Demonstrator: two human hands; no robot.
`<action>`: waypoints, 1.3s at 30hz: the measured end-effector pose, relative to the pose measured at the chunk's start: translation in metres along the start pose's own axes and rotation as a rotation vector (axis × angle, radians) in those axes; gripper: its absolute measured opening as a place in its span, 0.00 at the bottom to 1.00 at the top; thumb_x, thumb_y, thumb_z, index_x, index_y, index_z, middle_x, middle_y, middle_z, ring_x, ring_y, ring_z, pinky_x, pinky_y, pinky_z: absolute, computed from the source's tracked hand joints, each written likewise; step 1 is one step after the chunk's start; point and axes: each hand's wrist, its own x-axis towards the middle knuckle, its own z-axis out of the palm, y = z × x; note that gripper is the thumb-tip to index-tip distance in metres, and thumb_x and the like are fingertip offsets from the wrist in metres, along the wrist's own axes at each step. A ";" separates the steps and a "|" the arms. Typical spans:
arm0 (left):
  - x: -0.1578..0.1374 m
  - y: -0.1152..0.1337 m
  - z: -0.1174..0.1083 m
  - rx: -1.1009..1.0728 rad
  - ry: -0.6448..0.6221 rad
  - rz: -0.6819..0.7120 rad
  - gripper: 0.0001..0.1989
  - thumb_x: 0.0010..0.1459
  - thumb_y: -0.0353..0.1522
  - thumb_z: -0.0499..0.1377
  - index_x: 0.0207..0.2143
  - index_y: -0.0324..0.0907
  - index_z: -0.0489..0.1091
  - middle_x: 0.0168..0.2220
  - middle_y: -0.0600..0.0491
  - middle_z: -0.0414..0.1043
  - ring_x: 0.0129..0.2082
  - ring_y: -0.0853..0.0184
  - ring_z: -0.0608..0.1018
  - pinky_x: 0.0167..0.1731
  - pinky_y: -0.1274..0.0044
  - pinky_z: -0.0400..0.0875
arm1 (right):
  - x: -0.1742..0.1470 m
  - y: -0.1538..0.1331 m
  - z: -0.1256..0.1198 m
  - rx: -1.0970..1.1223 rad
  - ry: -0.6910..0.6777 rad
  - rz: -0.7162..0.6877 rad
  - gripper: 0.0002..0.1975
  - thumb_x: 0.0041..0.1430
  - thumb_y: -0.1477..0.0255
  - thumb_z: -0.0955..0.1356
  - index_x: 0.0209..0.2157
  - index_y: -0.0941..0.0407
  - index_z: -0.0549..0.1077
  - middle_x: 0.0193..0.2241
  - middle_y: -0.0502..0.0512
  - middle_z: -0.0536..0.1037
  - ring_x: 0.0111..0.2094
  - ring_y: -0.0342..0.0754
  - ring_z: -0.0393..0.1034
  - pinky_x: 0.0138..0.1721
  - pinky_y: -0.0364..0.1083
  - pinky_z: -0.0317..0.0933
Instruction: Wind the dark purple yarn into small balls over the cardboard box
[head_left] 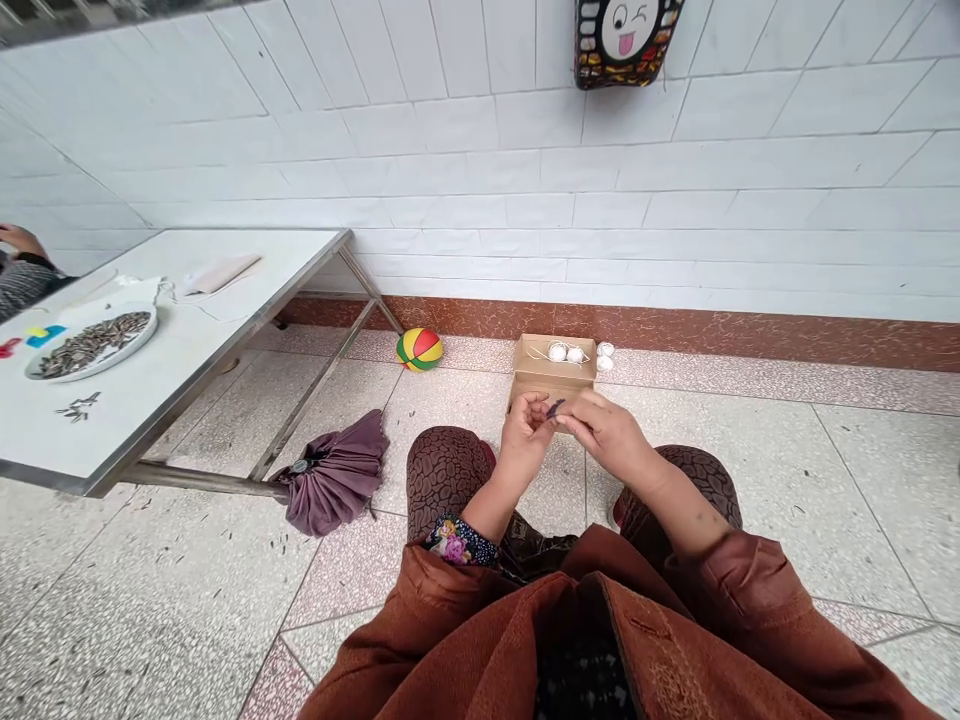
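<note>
Head view looks down over rust-brown sleeves and two knees in dark patterned trousers, with the person seated above a speckled terrazzo floor. Just beyond the knees the two hands meet at the middle of the scene. The left hand is curled with its fingertips pinched together, and the right hand reaches in from the right, thumb and forefinger closed on a small dark sunflower seed that sits between the fingertips of both hands; both appear to grip it, the seed held in the air above the floor and just in front of the box.

Directly past the hands, a small open cardboard box stands on the floor, with two small round white things inside it and two more lying on the floor just to its right. To the near left, a folded purple umbrella lies on the floor beside a metal table leg. Farther left stands a white surface on a metal frame, carrying a white plate of sunflower seeds, a few loose seeds near its front edge, and a pale folded cloth toward its far side. At the far left edge another person's hand and striped sleeve show. A multicoloured ball rests on the floor by the wall, left of the box. White wall tiles rise behind.
</note>
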 end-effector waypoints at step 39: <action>-0.009 -0.001 0.004 -0.210 0.051 -0.057 0.27 0.51 0.30 0.74 0.53 0.46 0.72 0.36 0.59 0.70 0.36 0.71 0.73 0.46 0.75 0.68 | -0.021 -0.003 0.022 -0.134 0.025 0.010 0.09 0.77 0.69 0.66 0.43 0.51 0.79 0.37 0.55 0.80 0.37 0.51 0.78 0.38 0.47 0.72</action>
